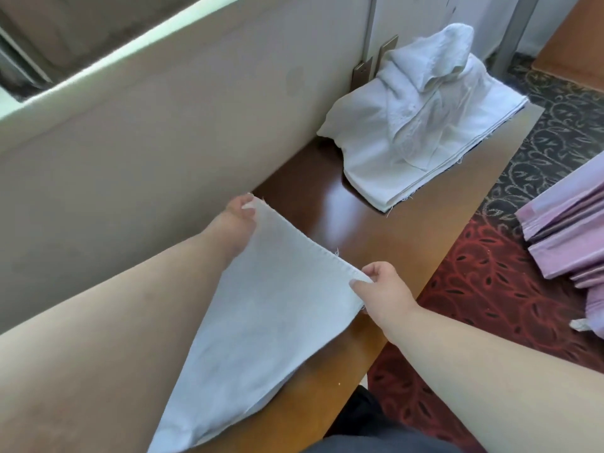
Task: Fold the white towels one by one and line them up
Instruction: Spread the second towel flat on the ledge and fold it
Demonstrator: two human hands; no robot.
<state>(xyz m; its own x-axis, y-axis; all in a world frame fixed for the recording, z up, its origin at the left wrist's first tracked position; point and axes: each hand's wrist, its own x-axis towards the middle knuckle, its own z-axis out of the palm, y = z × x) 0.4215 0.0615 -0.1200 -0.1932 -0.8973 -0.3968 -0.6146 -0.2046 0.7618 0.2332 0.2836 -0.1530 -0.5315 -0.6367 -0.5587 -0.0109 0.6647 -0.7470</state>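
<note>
A white towel (261,308) hangs stretched between my two hands above the brown wooden bench (353,230). My left hand (237,220) pinches its far corner close to the beige wall. The near corner of the same top edge is pinched by my right hand (384,289). The towel's lower part drapes down toward my lap and touches the bench. At the bench's far end lies a pile of white towels (421,125), flat folded layers underneath and crumpled ones heaped on top.
A beige wall panel (147,142) runs along the bench's left side. Patterned red and dark carpet (490,289) lies to the right. Folded pink cloth (568,237) sits at the right edge.
</note>
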